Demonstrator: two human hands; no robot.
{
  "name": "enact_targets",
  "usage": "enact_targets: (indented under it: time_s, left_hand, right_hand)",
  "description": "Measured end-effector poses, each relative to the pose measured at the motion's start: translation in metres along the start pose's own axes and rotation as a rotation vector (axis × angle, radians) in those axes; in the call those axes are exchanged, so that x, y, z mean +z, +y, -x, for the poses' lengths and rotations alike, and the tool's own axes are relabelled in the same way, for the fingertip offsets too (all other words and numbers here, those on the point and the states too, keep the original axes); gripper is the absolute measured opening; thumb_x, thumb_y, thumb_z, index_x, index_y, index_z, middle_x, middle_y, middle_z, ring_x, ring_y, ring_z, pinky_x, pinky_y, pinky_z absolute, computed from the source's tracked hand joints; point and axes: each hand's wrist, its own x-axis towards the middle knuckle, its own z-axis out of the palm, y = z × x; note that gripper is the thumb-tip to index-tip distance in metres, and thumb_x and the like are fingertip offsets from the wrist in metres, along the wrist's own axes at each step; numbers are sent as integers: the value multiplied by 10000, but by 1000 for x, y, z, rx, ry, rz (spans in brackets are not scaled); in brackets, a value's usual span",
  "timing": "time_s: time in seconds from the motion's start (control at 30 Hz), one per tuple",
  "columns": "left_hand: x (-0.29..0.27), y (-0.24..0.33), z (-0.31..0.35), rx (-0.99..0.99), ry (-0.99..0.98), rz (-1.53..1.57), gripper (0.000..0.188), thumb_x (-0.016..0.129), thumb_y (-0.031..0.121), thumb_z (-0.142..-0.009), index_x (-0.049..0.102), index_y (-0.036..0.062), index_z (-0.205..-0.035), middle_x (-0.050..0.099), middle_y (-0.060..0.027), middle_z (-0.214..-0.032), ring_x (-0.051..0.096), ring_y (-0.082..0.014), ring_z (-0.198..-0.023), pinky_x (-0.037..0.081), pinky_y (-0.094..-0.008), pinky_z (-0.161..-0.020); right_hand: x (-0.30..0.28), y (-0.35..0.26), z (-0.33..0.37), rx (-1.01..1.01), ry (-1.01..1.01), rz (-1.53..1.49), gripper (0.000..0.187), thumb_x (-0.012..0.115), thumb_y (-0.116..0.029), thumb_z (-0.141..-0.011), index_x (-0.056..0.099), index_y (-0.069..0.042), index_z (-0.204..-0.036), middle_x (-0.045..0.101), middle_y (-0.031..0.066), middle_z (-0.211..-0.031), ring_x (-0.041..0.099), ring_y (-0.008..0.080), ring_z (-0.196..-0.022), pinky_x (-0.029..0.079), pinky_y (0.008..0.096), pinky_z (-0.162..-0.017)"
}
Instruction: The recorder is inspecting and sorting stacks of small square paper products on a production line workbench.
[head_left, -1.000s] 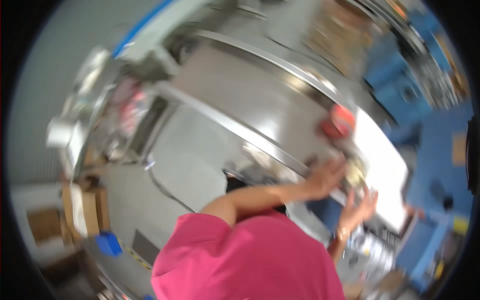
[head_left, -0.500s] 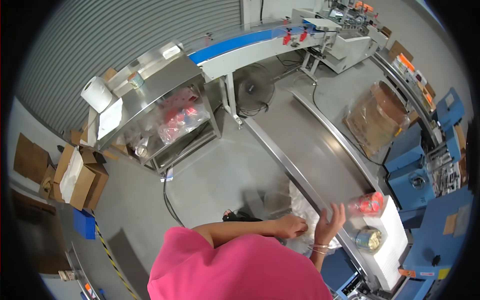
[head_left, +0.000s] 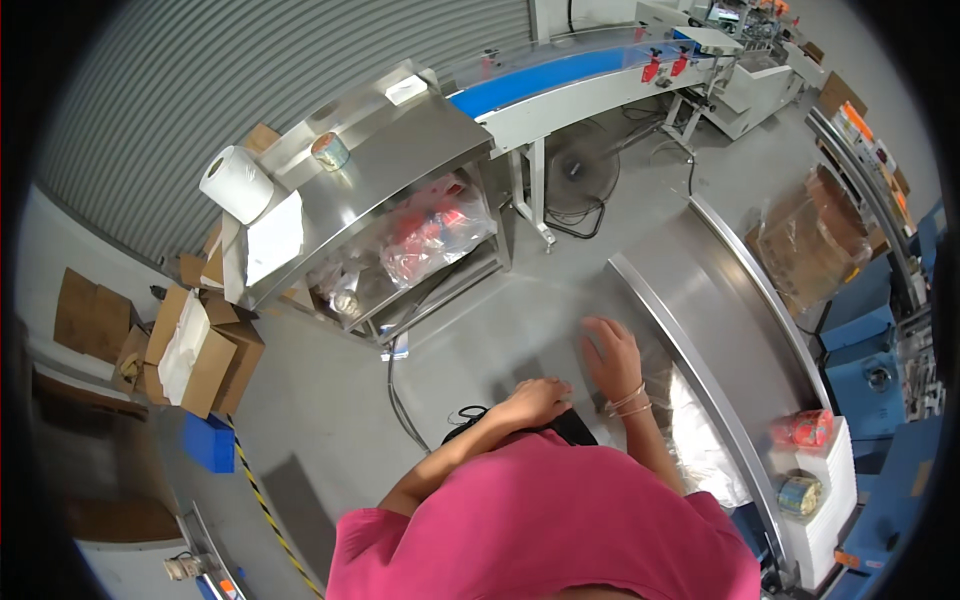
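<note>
In front of my pink shirt, my left hand is above the floor with loosely bent fingers, and nothing shows in it. My right hand, with bracelets on the wrist, is raised with fingers stretched out and holds nothing. It is nearest the left rail of a steel chute table, without touching it. Clear plastic bags hang beside that rail below my right hand. At the table's near right end, a red-wrapped container and a clear labelled jar stand by a white foam block.
A steel workbench at left holds a paper towel roll, a labelled jar and bagged red items on its shelf. Behind runs a blue conveyor belt. Cables cross the floor. Open cardboard boxes stand left.
My view has turned left, toward the workbench. My right hand has drawn away from the jars at the table end, left to beside my left hand.
</note>
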Motion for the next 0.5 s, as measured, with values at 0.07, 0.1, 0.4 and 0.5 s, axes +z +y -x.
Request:
enact_targets:
  time_s: [0.07, 0.1, 0.4, 0.5]
  left_hand:
    - [-18, -6, 1, -24, -30, -5, 339, 570, 265, -847, 572, 72, -1126, 596, -173, -1072, 569, -372, -994, 450, -470, -844]
    - [-27, -7, 1, -31, -29, 18, 341, 569, 263, -848, 571, 69, -1128, 594, -173, -1082, 569, -373, -994, 448, -471, -843]
    - [-88, -48, -79, 35, -124, -77, 348, 580, 253, -846, 572, 65, -1139, 600, -189, -1087, 570, -370, -992, 451, -439, -852]
    - [-104, -66, -114, 18, -171, 43, 368, 586, 254, -850, 563, 54, -1159, 594, -184, -1109, 583, -353, -978, 466, -398, -844]
  right_hand:
    - [14, 3, -16, 4, -23, 4, 258, 625, -94, -771, 597, -84, -1028, 623, 118, -1000, 575, 335, -920, 460, 392, -784]
    - [20, 6, -24, 1, -47, 16, 251, 627, -98, -766, 597, -86, -1015, 629, 111, -971, 575, 334, -899, 459, 396, -763]
    - [28, 72, -77, 183, 199, 211, 235, 621, -88, -737, 622, -68, -971, 585, 142, -1080, 534, 325, -1030, 420, 426, -905]
    - [43, 103, -93, 280, 318, 346, 301, 658, -135, -701, 597, -96, -994, 554, 118, -1151, 499, 331, -1094, 394, 440, -934]
